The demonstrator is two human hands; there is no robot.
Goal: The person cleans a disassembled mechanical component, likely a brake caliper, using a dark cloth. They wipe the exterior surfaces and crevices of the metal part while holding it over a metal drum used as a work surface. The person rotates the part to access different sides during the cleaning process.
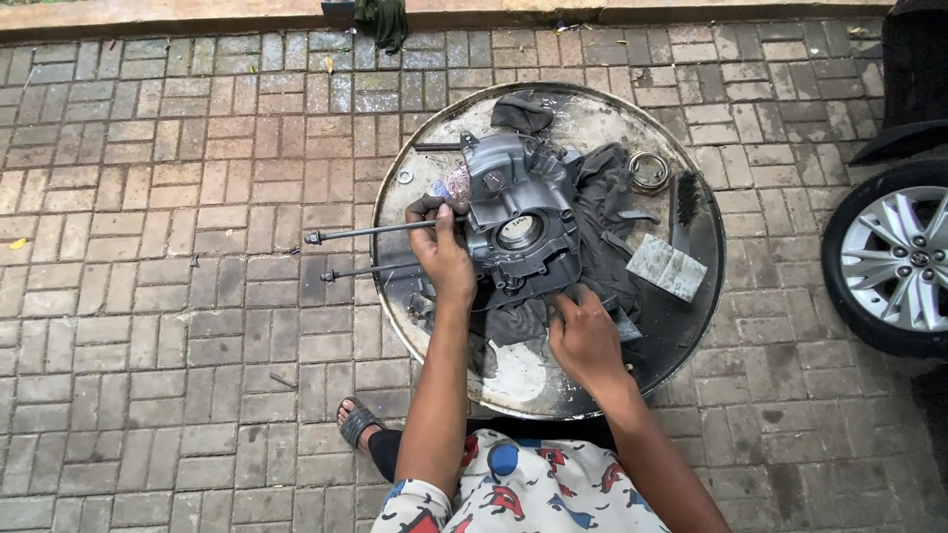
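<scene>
Outdoors, a floor of reddish-grey brick paving (pixel 178 296) fills the view. At about one o'clock from the person sits a large round dented metal tray (pixel 691 326), dark and oily. At three o'clock, a car wheel with a silver alloy rim (pixel 899 259) stands at the frame edge.

On the tray, resting on dark grey rags (pixel 607 212), lies a grey cast-metal engine casing (pixel 518 212) with a round opening in its face. Two long thin steel stud rods (pixel 370 232) run out from it toward nine o'clock, past the tray rim; that is its long axis.

The left hand (pixel 442 247) is closed around the upper rod right at the casing's nine o'clock side. The right hand (pixel 585 336) rests at the casing's six o'clock edge, fingers curled down on rag and metal; whether it grips anything cannot be told. Both hands touch the casing.

Smaller items: a flat grey rectangular pad (pixel 667 266), a black brush (pixel 686 202), a shiny metal bearing ring (pixel 649 171).
</scene>
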